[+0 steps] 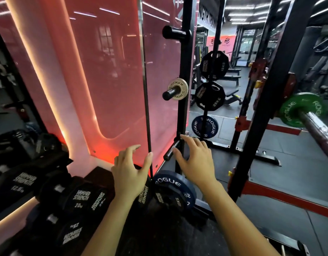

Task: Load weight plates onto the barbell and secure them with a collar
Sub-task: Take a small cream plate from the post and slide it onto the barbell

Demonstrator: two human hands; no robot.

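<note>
My left hand (130, 172) and my right hand (193, 159) reach forward with spread fingers and hold nothing. Just below them a blue Rogue 20 plate (185, 183) leans at the foot of a black rack post (183, 111), with a black 10 kg plate (165, 198) in front of it and a black Hammer Strength plate (143, 193) beside it. At the right edge the barbell sleeve (320, 132) carries a green Rogue plate (296, 109). No collar shows on the sleeve.
A small white Rogue plate (178, 88) hangs on a post peg, with an empty peg (171, 149) near my right hand. Black and blue plates (202, 126) hang on a farther tree. Hammer Strength dumbbells (80, 198) fill the lower left. A pink wall panel (111, 80) stands ahead.
</note>
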